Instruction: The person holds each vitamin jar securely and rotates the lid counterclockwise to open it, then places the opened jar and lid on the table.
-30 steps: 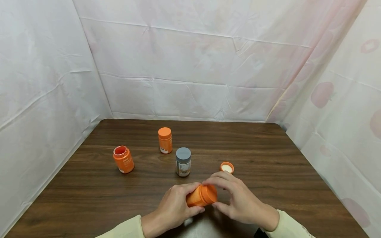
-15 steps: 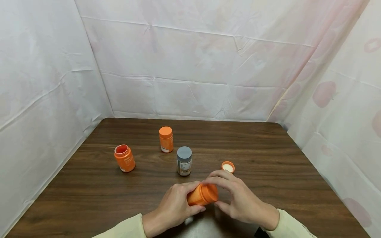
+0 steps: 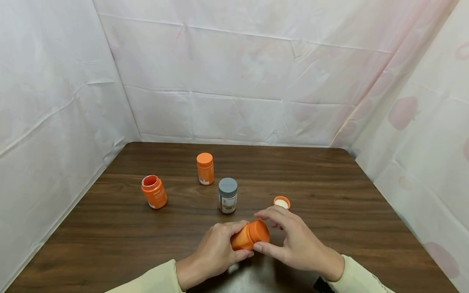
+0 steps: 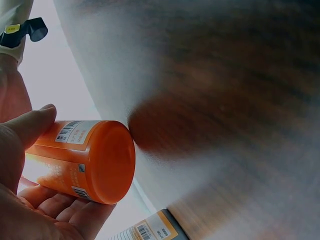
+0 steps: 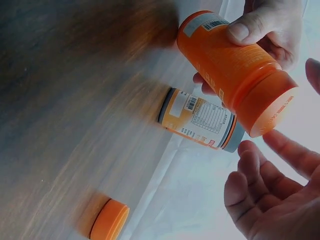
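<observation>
My left hand (image 3: 217, 248) grips an orange pill bottle (image 3: 240, 239) tilted over, with its orange screw cap (image 3: 260, 231) towards the right. In the left wrist view the bottle's base (image 4: 114, 162) faces outward, with the thumb on one side and the fingers beneath. My right hand (image 3: 294, 241) is spread beside the cap, fingers loosely bent. Seen from the right wrist, the index fingertip lies close to the cap's edge (image 5: 267, 107) while the thumb stands apart; whether the fingertip touches is hard to tell.
An uncapped orange bottle (image 3: 154, 194) stands at left. Farther back is a capped orange bottle (image 3: 206, 171). Nearer the hands stands a grey-capped bottle (image 3: 228, 199). One loose orange cap (image 3: 281, 202) lies inside-up behind the right hand. White sheets hang around the brown table (image 3: 322, 183).
The right hand's fingers have lifted and spread from the cap, and its thumb has shifted left. The left hand keeps its grip on the bottle. The view has tilted slightly.
</observation>
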`<state>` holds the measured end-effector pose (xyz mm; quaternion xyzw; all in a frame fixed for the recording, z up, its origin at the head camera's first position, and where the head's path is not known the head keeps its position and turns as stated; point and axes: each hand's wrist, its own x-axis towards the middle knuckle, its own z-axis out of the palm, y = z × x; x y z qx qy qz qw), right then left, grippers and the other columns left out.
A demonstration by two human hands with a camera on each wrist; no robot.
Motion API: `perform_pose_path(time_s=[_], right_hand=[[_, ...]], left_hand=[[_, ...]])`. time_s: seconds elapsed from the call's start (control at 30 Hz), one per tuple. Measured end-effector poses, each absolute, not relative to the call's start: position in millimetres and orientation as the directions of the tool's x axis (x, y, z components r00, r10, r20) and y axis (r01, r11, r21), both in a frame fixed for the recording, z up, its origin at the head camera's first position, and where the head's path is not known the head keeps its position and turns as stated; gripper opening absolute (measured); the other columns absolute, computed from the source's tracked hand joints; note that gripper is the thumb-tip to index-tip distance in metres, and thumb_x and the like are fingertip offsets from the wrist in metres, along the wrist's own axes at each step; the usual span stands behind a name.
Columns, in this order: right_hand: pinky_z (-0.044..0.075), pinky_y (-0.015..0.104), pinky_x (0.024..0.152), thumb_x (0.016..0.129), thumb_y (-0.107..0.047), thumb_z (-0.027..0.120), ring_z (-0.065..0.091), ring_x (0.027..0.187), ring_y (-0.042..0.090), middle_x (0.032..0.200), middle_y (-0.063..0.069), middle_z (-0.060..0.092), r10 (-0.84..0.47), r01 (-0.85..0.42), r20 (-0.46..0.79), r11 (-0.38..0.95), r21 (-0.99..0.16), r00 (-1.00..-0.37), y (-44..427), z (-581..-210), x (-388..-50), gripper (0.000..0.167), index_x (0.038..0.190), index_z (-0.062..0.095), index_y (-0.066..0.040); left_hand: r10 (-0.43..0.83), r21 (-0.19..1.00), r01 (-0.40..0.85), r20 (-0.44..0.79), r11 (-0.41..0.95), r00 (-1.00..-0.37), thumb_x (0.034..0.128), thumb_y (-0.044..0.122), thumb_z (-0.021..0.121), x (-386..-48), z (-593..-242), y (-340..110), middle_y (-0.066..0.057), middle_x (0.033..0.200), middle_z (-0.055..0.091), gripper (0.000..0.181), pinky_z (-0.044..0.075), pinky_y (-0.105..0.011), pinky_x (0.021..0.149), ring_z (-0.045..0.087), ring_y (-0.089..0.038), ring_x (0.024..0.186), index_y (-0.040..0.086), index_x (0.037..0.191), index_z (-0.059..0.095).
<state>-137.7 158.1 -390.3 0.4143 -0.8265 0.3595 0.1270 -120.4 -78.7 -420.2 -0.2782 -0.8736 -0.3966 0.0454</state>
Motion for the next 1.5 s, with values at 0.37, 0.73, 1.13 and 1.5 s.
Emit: perform_pose_path(time_s=[0.37,0.73,1.13,1.5], right_hand=[[0.049,0.026,0.068,0.086,-0.049,0.081,0.053,0.080,0.002,0.096,-0.016,0.062,-0.516,-0.676,0.437,0.550,-0.491,-0.737,156.8,-392.1,-134.1,0.047,0.117,0.069,-0.017],[0.042,0.021,0.058,0.087,-0.049,0.080,0.048,0.067,0.001,0.082,-0.019,0.061,-0.509,-0.639,0.391,0.553,-0.535,-0.767,154.7,-391.6,-135.1,0.033,0.106,0.069,-0.026],[0.050,0.026,0.070,0.086,-0.037,0.084,0.055,0.083,0.001,0.097,-0.019,0.062,-0.566,-0.707,0.432,0.491,-0.508,-0.703,157.3,-388.3,-135.3,0.037,0.117,0.069,-0.023],[0.054,0.030,0.082,0.079,-0.012,0.087,0.062,0.105,0.008,0.123,-0.010,0.064,-0.656,-0.801,0.477,0.372,-0.470,-0.585,161.2,-385.0,-138.4,0.061,0.133,0.062,-0.021]], left_hand=[[0.447,0.650,0.532,0.313,0.542,-0.838,0.0771,0.024,0.093,-120.4,-420.8,-77.5,0.012,0.100,0.069,0.050,0.047,-0.020,0.066,0.057,-0.001,0.075,0.026,0.122,0.069],[0.445,0.661,0.517,0.295,0.544,-0.846,0.0774,0.024,0.092,-120.5,-420.0,-77.7,0.013,0.101,0.069,0.049,0.047,-0.021,0.068,0.057,-0.001,0.076,0.028,0.120,0.070],[0.445,0.658,0.529,0.312,0.536,-0.839,0.0761,0.023,0.093,-120.7,-420.4,-77.4,0.014,0.099,0.068,0.049,0.047,-0.021,0.067,0.057,-0.001,0.076,0.028,0.119,0.069],[0.447,0.651,0.538,0.321,0.536,-0.835,0.0769,0.024,0.093,-120.4,-421.7,-78.2,0.011,0.105,0.070,0.052,0.050,-0.023,0.072,0.059,-0.001,0.082,0.026,0.123,0.069]])
